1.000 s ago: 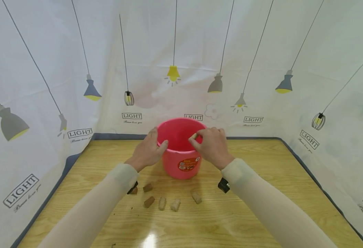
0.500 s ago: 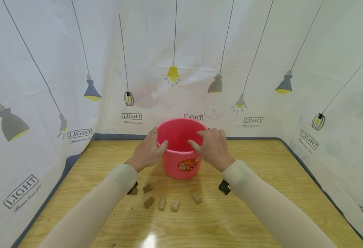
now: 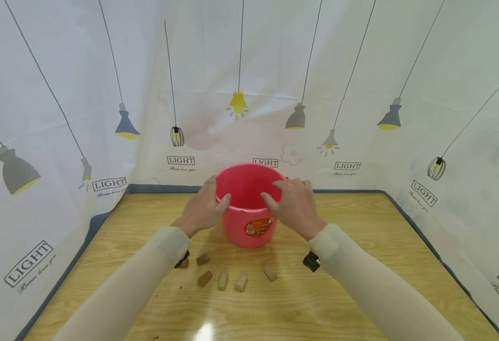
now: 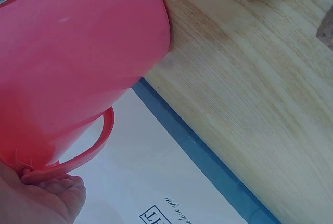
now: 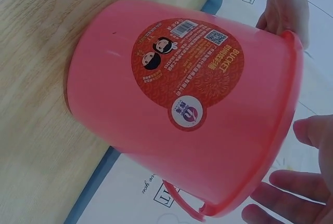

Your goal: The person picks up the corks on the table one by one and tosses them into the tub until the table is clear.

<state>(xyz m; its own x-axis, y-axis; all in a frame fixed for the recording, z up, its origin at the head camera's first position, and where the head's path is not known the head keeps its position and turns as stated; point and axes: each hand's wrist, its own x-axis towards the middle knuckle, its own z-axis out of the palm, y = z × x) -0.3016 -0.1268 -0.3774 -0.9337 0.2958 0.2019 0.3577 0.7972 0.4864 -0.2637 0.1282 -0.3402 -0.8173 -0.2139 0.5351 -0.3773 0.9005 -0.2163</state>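
A pink plastic bucket (image 3: 249, 227) with a round red label stands upright near the back of the table. My left hand (image 3: 201, 206) grips its left rim, thumb over the inside and fingers outside. In the left wrist view the curled fingers (image 4: 65, 193) lie beside the bucket's pink handle (image 4: 93, 148). Over the right rim my right hand (image 3: 296, 203) holds nothing, its thumb and fingers spread apart; the right wrist view shows these fingers (image 5: 296, 185) at the rim. The bucket's floor is hidden.
In front of the bucket lie several short chunks, among them a brown piece (image 3: 204, 278) and a pale piece (image 3: 241, 282). The wooden table (image 3: 339, 293) ends at a printed cloth backdrop (image 3: 360, 142) close behind the bucket.
My right hand has let go of a small pale piece over the bucket; its fingers have opened and it has shifted slightly right. The left hand keeps its grip on the rim.
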